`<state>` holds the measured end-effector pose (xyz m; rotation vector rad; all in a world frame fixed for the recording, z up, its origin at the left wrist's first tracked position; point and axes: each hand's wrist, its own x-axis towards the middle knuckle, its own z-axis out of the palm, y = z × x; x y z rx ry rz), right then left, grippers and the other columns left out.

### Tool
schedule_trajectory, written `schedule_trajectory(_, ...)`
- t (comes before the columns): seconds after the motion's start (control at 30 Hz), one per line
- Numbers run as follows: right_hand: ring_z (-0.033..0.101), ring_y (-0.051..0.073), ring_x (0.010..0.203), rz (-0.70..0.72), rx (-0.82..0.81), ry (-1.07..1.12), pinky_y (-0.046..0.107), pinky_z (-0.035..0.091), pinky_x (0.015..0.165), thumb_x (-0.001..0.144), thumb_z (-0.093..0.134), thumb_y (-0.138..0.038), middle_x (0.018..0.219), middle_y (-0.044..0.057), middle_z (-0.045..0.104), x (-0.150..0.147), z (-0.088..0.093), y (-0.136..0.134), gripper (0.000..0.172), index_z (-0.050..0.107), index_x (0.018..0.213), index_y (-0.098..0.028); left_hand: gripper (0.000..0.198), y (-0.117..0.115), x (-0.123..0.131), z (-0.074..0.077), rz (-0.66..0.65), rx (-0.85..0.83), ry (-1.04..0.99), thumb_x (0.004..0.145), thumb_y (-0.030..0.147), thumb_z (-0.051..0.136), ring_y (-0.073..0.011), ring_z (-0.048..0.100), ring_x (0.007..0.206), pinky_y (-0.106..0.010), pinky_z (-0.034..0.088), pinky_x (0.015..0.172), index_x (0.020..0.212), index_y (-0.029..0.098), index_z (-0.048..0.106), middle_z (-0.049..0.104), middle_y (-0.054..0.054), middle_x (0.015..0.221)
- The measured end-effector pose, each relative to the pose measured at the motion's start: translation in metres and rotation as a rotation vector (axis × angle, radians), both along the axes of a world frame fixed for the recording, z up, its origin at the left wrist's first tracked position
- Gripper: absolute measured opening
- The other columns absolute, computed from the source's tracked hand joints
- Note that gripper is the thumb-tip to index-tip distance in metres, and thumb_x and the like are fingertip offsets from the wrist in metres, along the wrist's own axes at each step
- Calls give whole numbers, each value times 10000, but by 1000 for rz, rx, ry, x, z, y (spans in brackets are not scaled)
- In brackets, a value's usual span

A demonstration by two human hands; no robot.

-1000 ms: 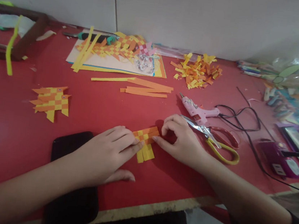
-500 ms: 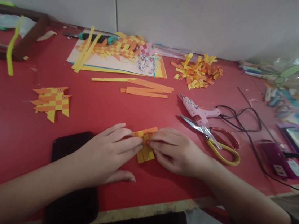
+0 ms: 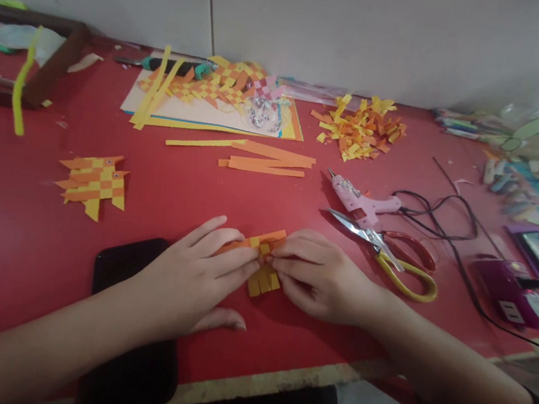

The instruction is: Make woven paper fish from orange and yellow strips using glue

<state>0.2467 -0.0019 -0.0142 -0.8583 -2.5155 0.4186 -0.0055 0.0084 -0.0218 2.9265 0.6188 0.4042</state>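
Note:
A small piece of woven paper strips (image 3: 264, 280), orange and yellow, lies on the red table between my hands. Across its left part rest the outstretched fingers of my left hand (image 3: 212, 267), pressing on it, the thumb held well apart. My right hand (image 3: 313, 269) pinches a strip at the weave's right side, its fingertips closed together. The yellow strip ends point toward me, and an orange strip runs along the far edge. My fingers hide much of the weave. Under my left forearm is a black phone-like slab (image 3: 135, 257).
A finished woven paper fish (image 3: 95, 184) lies left. Scissors (image 3: 382, 245) and a pink glue gun (image 3: 362, 203) lie right, near a purple power socket (image 3: 513, 294). Loose orange strips (image 3: 267, 164), paper scraps (image 3: 357, 131) and stacked sheets (image 3: 177, 109) are farther back.
My left fingers have shifted slightly, and more of the orange strip shows beneath them. My right hand still pinches at the right side. The view has turned a little.

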Motion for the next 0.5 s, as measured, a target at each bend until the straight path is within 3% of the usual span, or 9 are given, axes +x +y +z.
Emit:
schedule_trajectory(0.17,621,199,844,-16,-7,19,372,541,777,879,536,-108,886,88,695,0,0,0,195,700,971,-159,705,-1,0,3,53,14,4,822,665,609,-379,501,1130,-568,437,985,1288,136,596,574,-191,1274)
schedule_trajectory(0.3,615,192,836,-12,-45,29,371,531,788,873,516,-92,880,83,685,-1,-1,2,186,673,936,-171,533,0,-3,1,50,-18,-64,936,536,531,-333,546,1083,-552,437,985,1337,185,541,604,-154,1208)
schedule_trajectory(0.37,615,192,840,-14,-41,63,360,528,776,863,521,-85,878,89,677,-3,-3,4,162,656,901,-166,496,1,-5,-1,135,-58,-138,968,463,505,-304,568,1068,-522,435,996,1359,159,491,624,-142,1189)
schedule_trajectory(0.5,599,190,849,-104,19,146,352,520,768,848,544,-98,927,94,658,-7,-7,6,151,641,945,-161,532,3,-5,-1,335,-170,-167,926,508,563,-326,573,1025,-496,480,887,1247,88,512,641,-165,1151)
